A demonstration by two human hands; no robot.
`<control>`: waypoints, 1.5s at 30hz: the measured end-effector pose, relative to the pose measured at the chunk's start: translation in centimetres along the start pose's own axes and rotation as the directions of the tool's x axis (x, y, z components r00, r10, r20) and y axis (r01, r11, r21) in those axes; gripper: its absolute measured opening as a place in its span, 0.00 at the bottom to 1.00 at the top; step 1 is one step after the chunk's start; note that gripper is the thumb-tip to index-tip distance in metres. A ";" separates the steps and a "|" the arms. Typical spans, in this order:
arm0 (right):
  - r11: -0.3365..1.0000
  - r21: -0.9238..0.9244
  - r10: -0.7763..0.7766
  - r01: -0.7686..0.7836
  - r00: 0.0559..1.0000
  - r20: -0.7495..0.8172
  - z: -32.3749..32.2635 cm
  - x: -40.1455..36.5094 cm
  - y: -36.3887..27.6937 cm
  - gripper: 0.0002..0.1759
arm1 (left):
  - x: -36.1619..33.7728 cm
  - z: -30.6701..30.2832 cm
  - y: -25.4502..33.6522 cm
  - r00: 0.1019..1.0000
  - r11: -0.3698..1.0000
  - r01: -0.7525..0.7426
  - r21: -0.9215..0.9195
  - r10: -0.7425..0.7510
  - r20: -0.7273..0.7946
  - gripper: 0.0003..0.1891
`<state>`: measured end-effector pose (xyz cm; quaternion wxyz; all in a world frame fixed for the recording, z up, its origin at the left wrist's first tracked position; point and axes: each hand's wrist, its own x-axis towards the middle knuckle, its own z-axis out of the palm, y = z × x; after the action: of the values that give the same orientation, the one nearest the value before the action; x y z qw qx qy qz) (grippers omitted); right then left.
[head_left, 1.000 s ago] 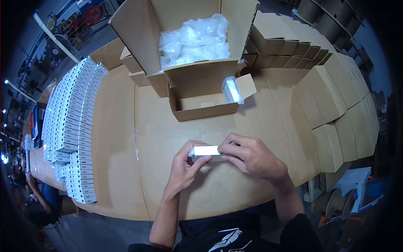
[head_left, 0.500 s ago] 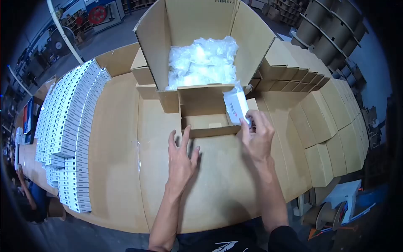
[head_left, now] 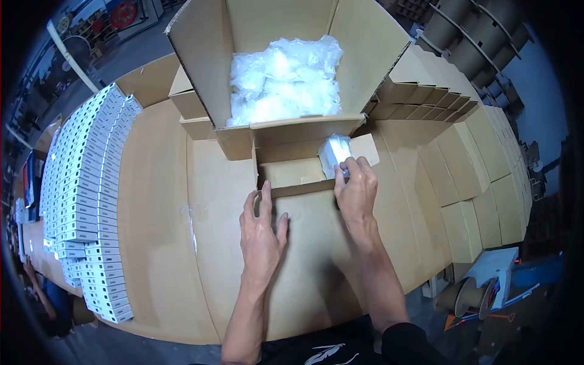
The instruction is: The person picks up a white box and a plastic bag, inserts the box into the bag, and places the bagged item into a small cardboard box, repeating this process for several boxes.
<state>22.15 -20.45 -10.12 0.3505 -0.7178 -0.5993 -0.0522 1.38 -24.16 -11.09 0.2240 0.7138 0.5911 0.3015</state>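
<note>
A small open cardboard box (head_left: 301, 190) stands at the middle of the table. My right hand (head_left: 358, 198) pinches a white packet in clear plastic wrap (head_left: 336, 152) and holds it inside the right end of that box. The packet's lower part is hidden behind the front wall and my fingers. At the box's front left corner is my left hand (head_left: 260, 234), fingers spread, with the index fingertip at the wall and nothing held. Right behind, a large open carton (head_left: 374, 73) contains a heap of clear plastic-wrapped items (head_left: 286, 79).
Small white boxes (head_left: 79, 164) are stacked high on the left. Brown cardboard boxes (head_left: 468, 158) line the right side, with folded ones (head_left: 426, 100) behind. Large spools (head_left: 474, 36) stand beyond the table. Another person's arm (head_left: 39, 289) shows at the far left.
My right hand has moved down and left, lowering the packet from above the box's right end into it. My left hand stays at the front left corner. The view has shifted slightly.
</note>
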 end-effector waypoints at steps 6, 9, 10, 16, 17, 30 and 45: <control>0.985 -0.086 0.157 -0.152 0.986 0.058 0.1 0.0 -0.8 0.06 | 0.0 -0.2 -0.6 1.000 1.000 0.005 -0.019 -0.005 0.009 0.39; 0.977 -0.148 0.170 -0.156 0.981 0.088 -1.3 -0.7 -1.1 0.12 | 0.1 -0.5 -0.3 0.999 0.997 0.032 -0.066 -0.031 0.011 0.39; 0.981 -0.140 0.142 -0.131 0.988 0.066 -1.3 -1.4 -0.7 0.13 | 0.1 -0.4 -0.7 0.999 0.998 -0.024 -0.053 0.023 -0.023 0.39; 0.979 -0.203 0.062 -0.032 0.988 0.143 -0.4 -4.1 0.0 0.31 | -0.9 -3.0 -1.1 1.000 0.985 -0.014 -0.169 0.013 -0.011 0.42; 0.971 -0.237 0.073 -0.035 0.985 0.154 -0.5 -4.4 0.0 0.33 | -1.7 -4.2 -1.4 0.999 0.977 0.000 -0.216 -0.010 -0.047 0.42; 0.624 0.513 -0.726 0.589 0.681 0.101 4.2 -1.9 -26.1 0.37 | -9.0 -25.0 -16.6 0.705 0.890 0.376 0.258 -0.094 -0.703 0.37; 0.183 0.569 -0.982 0.802 0.126 0.139 18.1 -4.2 -47.5 0.41 | -8.0 -31.5 -25.9 0.740 0.775 0.457 0.437 -0.058 -0.670 0.37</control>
<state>-27.85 -11.97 -4.80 0.2047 -0.1047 -0.9726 0.0347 -39.84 -27.95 -7.32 -0.1690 0.5120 0.7907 0.2900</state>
